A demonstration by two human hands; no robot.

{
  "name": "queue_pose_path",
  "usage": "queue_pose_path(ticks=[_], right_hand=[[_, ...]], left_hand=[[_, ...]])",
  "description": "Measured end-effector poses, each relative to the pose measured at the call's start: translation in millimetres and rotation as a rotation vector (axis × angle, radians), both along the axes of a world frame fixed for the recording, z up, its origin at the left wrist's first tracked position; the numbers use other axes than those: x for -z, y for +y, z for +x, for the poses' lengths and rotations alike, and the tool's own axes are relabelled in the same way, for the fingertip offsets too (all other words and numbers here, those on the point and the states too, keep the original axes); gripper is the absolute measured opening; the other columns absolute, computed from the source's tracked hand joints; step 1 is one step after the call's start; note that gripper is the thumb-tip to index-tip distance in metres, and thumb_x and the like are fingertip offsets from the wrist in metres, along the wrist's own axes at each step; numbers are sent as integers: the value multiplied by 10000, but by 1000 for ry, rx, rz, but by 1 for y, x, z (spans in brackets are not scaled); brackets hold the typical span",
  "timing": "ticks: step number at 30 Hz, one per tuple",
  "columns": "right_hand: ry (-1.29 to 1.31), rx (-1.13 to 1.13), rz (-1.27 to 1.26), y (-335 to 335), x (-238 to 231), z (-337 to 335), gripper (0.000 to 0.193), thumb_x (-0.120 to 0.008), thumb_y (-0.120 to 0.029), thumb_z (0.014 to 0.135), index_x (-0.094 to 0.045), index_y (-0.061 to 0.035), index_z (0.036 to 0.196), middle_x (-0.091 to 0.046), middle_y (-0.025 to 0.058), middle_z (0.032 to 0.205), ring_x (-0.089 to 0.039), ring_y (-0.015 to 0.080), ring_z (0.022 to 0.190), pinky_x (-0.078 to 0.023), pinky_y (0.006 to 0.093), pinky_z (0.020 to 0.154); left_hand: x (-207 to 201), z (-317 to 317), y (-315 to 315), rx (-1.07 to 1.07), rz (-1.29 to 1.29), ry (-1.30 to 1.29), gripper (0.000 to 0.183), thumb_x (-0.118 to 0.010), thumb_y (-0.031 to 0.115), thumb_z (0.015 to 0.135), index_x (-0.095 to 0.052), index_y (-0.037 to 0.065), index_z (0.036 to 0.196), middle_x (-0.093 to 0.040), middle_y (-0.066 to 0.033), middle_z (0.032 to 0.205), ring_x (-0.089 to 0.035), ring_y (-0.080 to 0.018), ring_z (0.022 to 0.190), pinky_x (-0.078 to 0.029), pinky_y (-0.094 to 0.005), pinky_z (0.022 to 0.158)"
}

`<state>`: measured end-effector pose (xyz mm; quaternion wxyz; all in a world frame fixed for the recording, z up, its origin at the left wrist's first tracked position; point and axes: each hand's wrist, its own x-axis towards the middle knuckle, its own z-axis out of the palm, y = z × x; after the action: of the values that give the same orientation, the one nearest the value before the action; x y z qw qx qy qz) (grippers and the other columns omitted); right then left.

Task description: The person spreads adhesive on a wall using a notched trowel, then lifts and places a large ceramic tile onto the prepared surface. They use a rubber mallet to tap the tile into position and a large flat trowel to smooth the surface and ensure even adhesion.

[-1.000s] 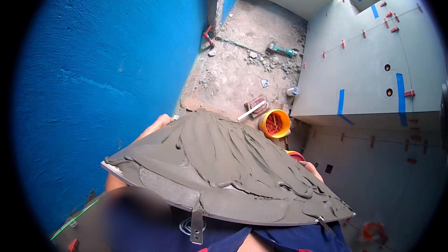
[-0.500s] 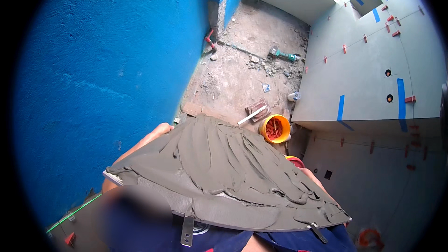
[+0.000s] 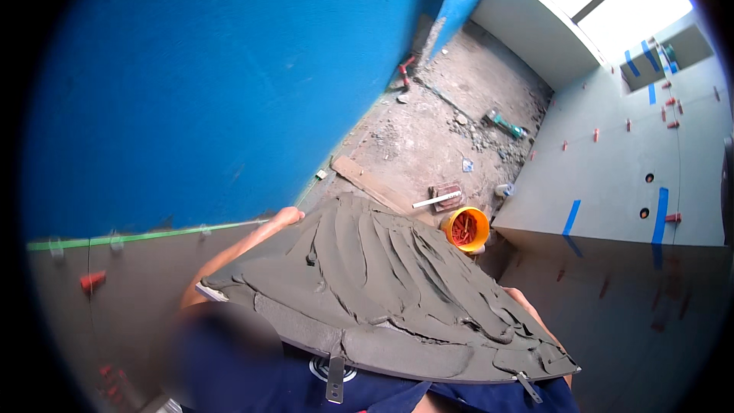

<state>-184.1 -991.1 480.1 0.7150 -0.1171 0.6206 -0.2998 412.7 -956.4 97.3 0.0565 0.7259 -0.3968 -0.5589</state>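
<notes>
A large tile [image 3: 397, 283] lies across in front of my body, its upturned face spread with thick grey mortar in combed ridges. My left hand [image 3: 287, 216] grips its far left edge, the forearm running along that side; the fingers are mostly hidden beneath. On the opposite side my right hand [image 3: 518, 298] holds the right edge, largely covered by the tile. Two metal clips, a left one [image 3: 335, 380] and a right one [image 3: 528, 388], stick out from the near edge, close to my dark blue clothing.
On the left stands a blue-coated wall [image 3: 199, 92], tiled grey below a green line. A yellow bucket [image 3: 483, 239] of red wedges sits beyond the tile. Farther off are a trowel [image 3: 446, 197], a teal angle grinder [image 3: 505, 124] and rubble. Grey tiled walls [image 3: 604, 153] rise on the right.
My view has swung left, so the floor and bucket sit farther right in it and more tiled wall shows at lower left. The tile stays in both hands.
</notes>
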Motion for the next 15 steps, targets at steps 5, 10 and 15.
queue_pose_path(ticks=[5, 10, 15], right_hand=[[-27, -86, -5, -7, -8, 10, 495, -561, -296, 947, -494, 20, 1322, -586, 176, 1266, -578, 325, 1156, -477, 467, 990], [-72, -203, 2, -42, -11, 25, 498, -561, -298, 945, -493, 21, 1322, -585, 180, 1267, -576, 330, 1158, -475, 472, 991], [-100, -385, -2, -90, -1, 58, 502, -561, -300, 944, -493, 22, 1322, -583, 183, 1268, -575, 334, 1159, -474, 477, 991]], left_hand=[[29, 7, 120, 68, -57, -113, 470, -551, 402, 939, -684, -48, 920, -685, -252, 960, -670, -366, 902, -464, -490, 768], [23, -24, 243, -166, -80, -70, 426, -527, 370, 903, -664, -29, 846, -650, -250, 844, -645, -372, 797, -442, -494, 702], [18, -80, 344, -375, -248, -61, 387, -503, 338, 867, -644, -11, 773, -614, -248, 729, -620, -377, 693, -421, -497, 636]])
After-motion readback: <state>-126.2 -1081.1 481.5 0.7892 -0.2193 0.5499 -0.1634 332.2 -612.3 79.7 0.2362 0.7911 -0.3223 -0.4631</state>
